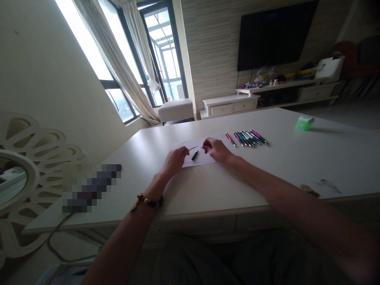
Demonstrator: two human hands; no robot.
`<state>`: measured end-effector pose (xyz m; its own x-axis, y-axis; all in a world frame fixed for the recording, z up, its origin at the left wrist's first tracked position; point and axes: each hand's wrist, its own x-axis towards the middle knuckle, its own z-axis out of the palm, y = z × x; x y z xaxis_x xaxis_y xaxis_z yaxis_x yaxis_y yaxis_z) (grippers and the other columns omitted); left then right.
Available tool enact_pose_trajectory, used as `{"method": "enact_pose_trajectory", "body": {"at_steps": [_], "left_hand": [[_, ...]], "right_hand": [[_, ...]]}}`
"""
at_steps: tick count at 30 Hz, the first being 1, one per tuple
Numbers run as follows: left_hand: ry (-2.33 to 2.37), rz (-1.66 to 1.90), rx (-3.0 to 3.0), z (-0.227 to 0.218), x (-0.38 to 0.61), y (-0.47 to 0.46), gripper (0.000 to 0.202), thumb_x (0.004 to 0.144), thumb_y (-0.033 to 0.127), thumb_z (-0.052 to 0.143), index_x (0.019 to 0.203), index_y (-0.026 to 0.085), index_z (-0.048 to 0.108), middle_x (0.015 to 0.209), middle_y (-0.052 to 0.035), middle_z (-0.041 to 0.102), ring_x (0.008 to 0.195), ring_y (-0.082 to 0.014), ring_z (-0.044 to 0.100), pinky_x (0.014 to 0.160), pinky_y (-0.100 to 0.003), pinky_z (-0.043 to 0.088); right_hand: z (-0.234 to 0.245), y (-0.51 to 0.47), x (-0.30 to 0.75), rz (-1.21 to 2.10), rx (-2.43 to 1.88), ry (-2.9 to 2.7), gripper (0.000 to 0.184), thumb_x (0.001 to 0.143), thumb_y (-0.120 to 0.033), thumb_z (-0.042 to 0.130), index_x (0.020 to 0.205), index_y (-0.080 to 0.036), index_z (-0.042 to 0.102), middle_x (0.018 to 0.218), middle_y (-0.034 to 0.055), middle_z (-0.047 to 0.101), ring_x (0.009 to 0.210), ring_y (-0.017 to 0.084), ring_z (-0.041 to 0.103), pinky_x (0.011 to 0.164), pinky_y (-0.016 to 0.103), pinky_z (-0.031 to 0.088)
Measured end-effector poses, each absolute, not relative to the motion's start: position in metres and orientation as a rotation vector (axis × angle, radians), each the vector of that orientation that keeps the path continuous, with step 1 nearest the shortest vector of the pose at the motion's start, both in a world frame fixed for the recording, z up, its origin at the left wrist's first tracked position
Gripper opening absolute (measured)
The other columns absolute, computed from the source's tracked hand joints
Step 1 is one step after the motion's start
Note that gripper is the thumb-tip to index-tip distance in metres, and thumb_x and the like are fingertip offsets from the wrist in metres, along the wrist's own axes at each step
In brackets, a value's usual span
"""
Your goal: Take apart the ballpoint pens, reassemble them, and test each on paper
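Note:
My left hand [177, 157] is closed in a pinch on a thin dark pen refill [193, 147], whose tip points right. My right hand [215, 149] is closed too, its fingertips a short gap from that tip. Something tiny seems to be at those fingertips, too small to name. Between my hands a black pen barrel [194, 155] lies at a slant on white paper [204, 159]. Just right of the paper's far corner is a pen with a pink barrel [230, 139]. Beyond it, several pens [251, 138] in different colours lie side by side.
On the white table [190, 190], a green box [304, 123] stands at the far right. Flat sticker-like pieces [310, 190] lie near the front right edge. A blurred-out dark object [95, 188] with a cable rests at the left, near a white ornate mirror frame [35, 166].

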<state>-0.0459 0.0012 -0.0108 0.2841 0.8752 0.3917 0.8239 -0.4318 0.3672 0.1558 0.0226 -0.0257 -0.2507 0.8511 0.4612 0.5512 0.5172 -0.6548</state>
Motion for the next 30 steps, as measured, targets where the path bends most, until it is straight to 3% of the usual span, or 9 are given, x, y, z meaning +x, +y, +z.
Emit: {"method": "enact_pose_trajectory", "body": {"at_steps": [10, 24, 30], "left_hand": [[1.539, 0.857, 2.492, -0.012, -0.045, 0.001, 0.031, 0.088, 0.030, 0.038, 0.082, 0.018, 0.066, 0.060, -0.0002, 0.057, 0.060, -0.0139, 0.051, 0.059, -0.023, 0.036], [1.516, 0.869, 2.483, -0.014, -0.044, 0.002, 0.030, 0.087, 0.030, 0.038, 0.082, 0.018, 0.065, 0.067, -0.0010, 0.061, 0.060, -0.0135, 0.051, 0.057, -0.023, 0.035], [1.418, 0.884, 2.456, -0.011, -0.040, -0.001, 0.028, 0.086, 0.031, 0.040, 0.079, 0.018, 0.064, 0.067, -0.0013, 0.061, 0.061, -0.0134, 0.051, 0.060, -0.023, 0.037]], "right_hand": [[-0.020, 0.018, 0.152, 0.565, -1.037, -1.735, 0.004, 0.078, -0.015, 0.057, 0.076, -0.015, 0.060, 0.066, 0.0023, 0.066, 0.058, 0.011, 0.057, 0.060, 0.023, 0.045], [-0.022, 0.016, 0.150, 0.579, -1.007, -1.729, 0.004, 0.078, -0.016, 0.058, 0.077, -0.014, 0.061, 0.067, 0.0037, 0.067, 0.060, 0.012, 0.059, 0.062, 0.024, 0.047], [-0.025, 0.015, 0.143, 0.744, -0.888, -1.753, 0.013, 0.077, -0.017, 0.062, 0.089, -0.012, 0.062, 0.074, 0.0058, 0.069, 0.062, 0.012, 0.062, 0.061, 0.025, 0.049]]}}
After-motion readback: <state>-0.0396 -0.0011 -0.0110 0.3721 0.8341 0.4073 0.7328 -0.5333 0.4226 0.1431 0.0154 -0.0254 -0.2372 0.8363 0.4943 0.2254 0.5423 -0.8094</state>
